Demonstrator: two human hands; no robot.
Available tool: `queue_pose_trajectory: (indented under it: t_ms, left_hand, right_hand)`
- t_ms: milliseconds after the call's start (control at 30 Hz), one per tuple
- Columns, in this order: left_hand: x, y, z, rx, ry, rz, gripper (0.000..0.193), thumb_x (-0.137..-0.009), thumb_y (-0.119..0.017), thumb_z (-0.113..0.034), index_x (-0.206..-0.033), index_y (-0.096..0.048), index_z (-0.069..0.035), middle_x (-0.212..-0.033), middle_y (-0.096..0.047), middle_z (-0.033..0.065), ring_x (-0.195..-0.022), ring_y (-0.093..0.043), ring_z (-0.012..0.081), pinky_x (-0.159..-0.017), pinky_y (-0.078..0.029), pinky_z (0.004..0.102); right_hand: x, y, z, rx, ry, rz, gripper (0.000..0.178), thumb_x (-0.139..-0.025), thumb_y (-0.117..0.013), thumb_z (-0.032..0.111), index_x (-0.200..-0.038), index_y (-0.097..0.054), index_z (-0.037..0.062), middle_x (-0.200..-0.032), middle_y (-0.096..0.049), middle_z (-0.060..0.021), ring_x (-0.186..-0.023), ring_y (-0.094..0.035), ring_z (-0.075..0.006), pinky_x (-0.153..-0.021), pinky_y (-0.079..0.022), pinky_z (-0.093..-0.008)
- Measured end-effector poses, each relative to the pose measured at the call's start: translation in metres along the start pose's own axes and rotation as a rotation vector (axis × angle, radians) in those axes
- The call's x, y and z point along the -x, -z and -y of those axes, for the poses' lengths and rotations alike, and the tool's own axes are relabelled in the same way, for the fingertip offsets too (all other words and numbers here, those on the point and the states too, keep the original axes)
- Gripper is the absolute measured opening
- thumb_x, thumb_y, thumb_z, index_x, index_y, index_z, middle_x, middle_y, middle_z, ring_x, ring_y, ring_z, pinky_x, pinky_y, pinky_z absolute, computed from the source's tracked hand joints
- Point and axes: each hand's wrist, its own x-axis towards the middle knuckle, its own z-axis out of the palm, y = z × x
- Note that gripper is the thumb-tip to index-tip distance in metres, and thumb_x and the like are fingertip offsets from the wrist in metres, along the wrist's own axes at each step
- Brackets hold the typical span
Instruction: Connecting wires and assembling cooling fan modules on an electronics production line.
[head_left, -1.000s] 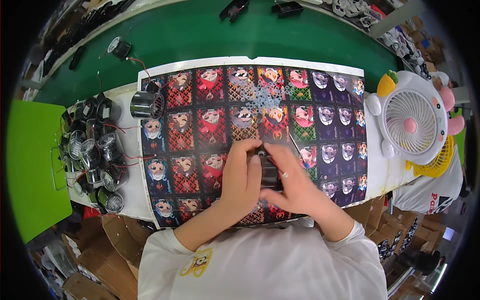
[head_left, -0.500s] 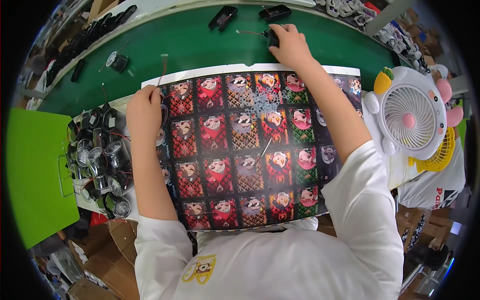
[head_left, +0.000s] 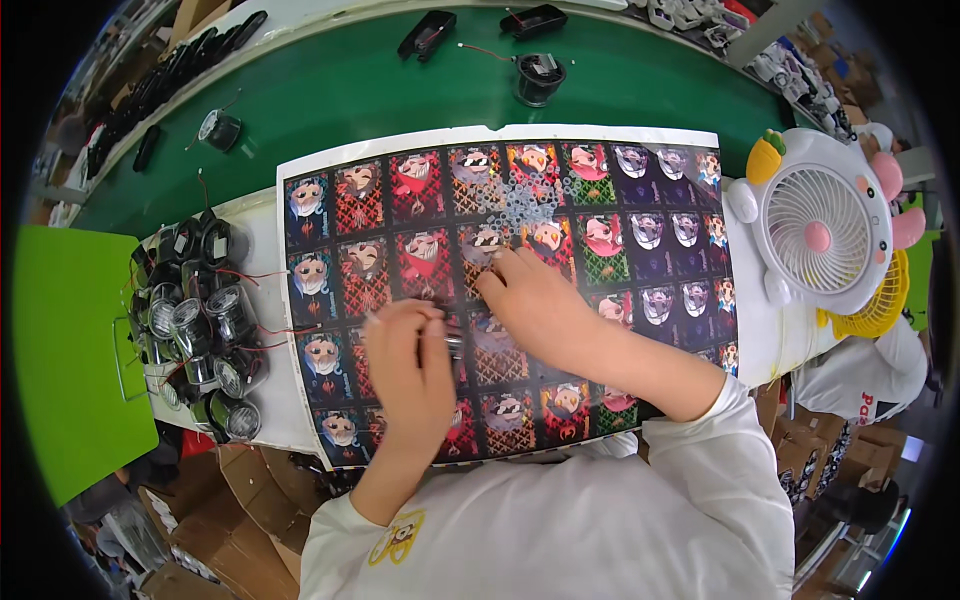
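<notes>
My left hand (head_left: 408, 355) is closed over the printed sheet, around a dark, shiny round unit (head_left: 454, 338) that shows only in part beside the fingers. My right hand (head_left: 535, 305) is a little to the right, its fingers curled down onto the sheet (head_left: 308, 385). What lies under those fingertips is hidden. Just beyond them is a loose pile of small clear rings (head_left: 528, 203). The sheet carries rows of colourful cartoon pictures.
At the left sits a cluster of dark round units (head_left: 190, 325) with clear faces and thin wires. Similar units, one (head_left: 540, 80) and another (head_left: 219, 130), stand on the green mat (head_left: 350, 100), near black casings (head_left: 427, 35). A white fan (head_left: 818, 235) stands at right.
My right hand has let go of a dark unit on the green mat and drawn back to the sheet. My left hand has moved right and nearer. The slim metal tool is now out of sight.
</notes>
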Motion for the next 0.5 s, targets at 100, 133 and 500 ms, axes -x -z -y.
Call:
queue_pose_trajectory:
  t_ms: [100,133,500]
  left_hand:
    - [0.015,-0.015,-0.015,0.249,0.083,0.105,0.003,-0.092,-0.056,0.0,-0.09,-0.059,-0.001,-0.097,-0.06,0.0113,-0.094,-0.056,0.0218,-0.089,-0.043,0.0324]
    - [0.019,-0.019,-0.02,0.297,0.101,0.131,0.003,-0.092,-0.056,0.0,-0.09,-0.059,-0.001,-0.098,-0.06,0.0113,-0.094,-0.056,0.022,-0.089,-0.043,0.0324]
    - [-0.003,-0.015,-0.042,0.432,-0.332,0.085,0.015,-0.086,-0.06,0.005,-0.099,-0.065,0.0,-0.09,-0.065,0.0125,-0.079,-0.059,0.0293,-0.073,-0.048,0.0369]
  right_hand:
    - [0.016,-0.001,-0.007,-0.041,-0.007,-0.043,0.025,-0.076,-0.057,0.001,-0.101,-0.058,-0.0013,-0.096,-0.053,-0.0168,-0.092,-0.055,-0.0342,-0.08,-0.049,-0.042]
    - [0.023,0.0,-0.01,-0.039,-0.004,-0.042,0.025,-0.076,-0.057,0.001,-0.101,-0.058,-0.0013,-0.096,-0.053,-0.0168,-0.092,-0.055,-0.0342,-0.08,-0.049,-0.042]
    - [0.069,0.034,-0.049,0.07,-0.23,-0.301,0.023,-0.075,-0.06,-0.009,-0.095,-0.06,0.0013,-0.092,-0.055,-0.013,-0.086,-0.057,-0.0315,-0.072,-0.048,-0.0385]
